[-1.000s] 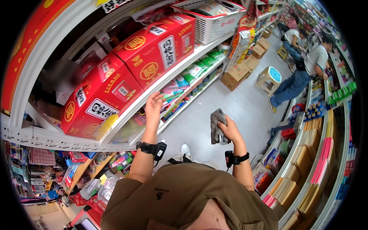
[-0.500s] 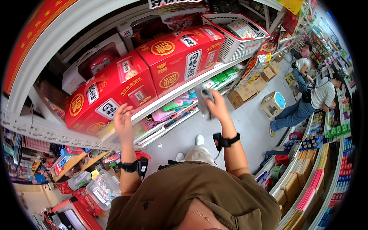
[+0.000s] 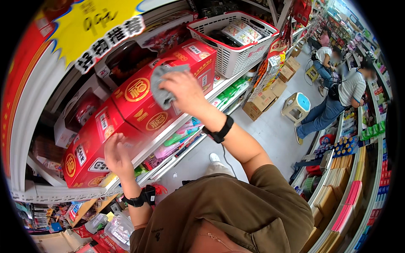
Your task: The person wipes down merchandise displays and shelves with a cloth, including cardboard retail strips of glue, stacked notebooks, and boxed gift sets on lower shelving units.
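Note:
My right hand (image 3: 185, 93) is closed on a grey cloth (image 3: 162, 84), pressed against the right-hand red gift box (image 3: 137, 90). Gold round emblems and white labels with dark characters mark that box. The cloth covers part of its top and front. Farther left, a second red gift box (image 3: 86, 145) sits beside it on the white shelf. In front of this second box is my left hand (image 3: 118, 156), with nothing in it and its fingers loosely bent and somewhat blurred.
A white basket (image 3: 236, 55) with a red rim holds packages right of the boxes. Colourful packets (image 3: 179, 137) fill the shelf below. Cardboard cartons (image 3: 265, 99) and a stool (image 3: 295, 107) stand in the aisle near a person (image 3: 356, 90). A yellow sign (image 3: 95, 25) hangs overhead.
My right hand has brought the grey cloth from beyond the shelf edge leftward onto the red box. My left hand has shifted left and slightly down. The view has moved too.

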The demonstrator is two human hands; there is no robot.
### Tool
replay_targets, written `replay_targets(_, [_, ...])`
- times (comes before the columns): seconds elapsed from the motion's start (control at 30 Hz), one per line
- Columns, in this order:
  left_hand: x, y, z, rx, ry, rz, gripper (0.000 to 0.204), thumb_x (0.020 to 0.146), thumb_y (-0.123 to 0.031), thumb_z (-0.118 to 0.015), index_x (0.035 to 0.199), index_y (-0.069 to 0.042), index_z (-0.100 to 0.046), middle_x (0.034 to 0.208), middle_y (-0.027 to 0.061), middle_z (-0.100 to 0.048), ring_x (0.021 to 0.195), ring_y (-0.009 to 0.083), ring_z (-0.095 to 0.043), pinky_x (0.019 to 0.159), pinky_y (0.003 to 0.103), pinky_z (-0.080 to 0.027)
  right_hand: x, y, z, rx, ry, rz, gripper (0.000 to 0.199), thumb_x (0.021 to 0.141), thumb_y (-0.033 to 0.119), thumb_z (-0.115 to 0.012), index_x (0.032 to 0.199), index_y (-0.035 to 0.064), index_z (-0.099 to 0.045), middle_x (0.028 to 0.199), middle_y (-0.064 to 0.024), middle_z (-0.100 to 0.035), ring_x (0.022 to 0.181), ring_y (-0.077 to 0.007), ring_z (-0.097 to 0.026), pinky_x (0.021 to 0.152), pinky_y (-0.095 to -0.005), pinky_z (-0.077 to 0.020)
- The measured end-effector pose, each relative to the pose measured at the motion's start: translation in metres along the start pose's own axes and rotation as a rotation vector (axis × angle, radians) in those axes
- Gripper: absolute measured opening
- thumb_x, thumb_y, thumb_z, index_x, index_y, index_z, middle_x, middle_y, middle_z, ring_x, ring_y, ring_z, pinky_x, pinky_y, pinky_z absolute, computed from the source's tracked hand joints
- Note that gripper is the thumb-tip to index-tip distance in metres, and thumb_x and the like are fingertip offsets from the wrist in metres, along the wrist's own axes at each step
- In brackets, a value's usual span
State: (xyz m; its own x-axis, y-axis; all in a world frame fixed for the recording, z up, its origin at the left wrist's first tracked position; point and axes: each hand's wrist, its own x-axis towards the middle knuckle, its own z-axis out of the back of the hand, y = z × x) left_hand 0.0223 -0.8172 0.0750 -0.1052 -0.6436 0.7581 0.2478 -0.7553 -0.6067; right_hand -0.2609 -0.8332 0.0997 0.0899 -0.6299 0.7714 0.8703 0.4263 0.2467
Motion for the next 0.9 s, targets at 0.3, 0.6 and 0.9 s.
replay_targets(0.3, [0.055,-0.025,-0.09,0.747,0.18,-0.048,0.036,0.084,-0.01,-0.058,0.12,-0.008,-0.06,0.129,0.0103,-0.058,0.124,0.0294,-0.049,0.107,0.052,-0.028,-0.004,-0.076,0.027,-0.007,-0.051,0.018,0.045,0.057,-0.002,-0.064,0.101,0.0083,-0.062,0.115,-0.0112,-0.059,0.115,-0.0312,-0.052,0.093,-0.041,-0.0421])
replay_targets(0.6, [0.055,-0.016,-0.111,0.882,0.136,-0.009,0.036,0.084,-0.018,-0.062,0.118,-0.01,-0.062,0.128,0.009,-0.058,0.121,0.0282,-0.052,0.104,0.049,-0.032,0.022,-0.137,0.069,-0.014,0.143,-0.14,0.04,0.066,0.001,-0.064,0.107,0.0047,-0.063,0.119,-0.0164,-0.058,0.112,-0.0347,-0.053,0.093,-0.0422,-0.0452])
replay_targets(0.9, [0.055,-0.014,-0.114,0.883,0.098,-0.031,0.03,0.086,-0.019,-0.06,0.114,-0.008,-0.064,0.123,0.0105,-0.062,0.117,0.0283,-0.055,0.102,0.045,-0.034,0.074,-0.119,0.014,0.087,0.407,-0.049,0.025,0.073,0.009,-0.061,0.096,0.0011,-0.064,0.101,-0.0183,-0.063,0.099,-0.0367,-0.058,0.088,-0.0441,-0.0459])
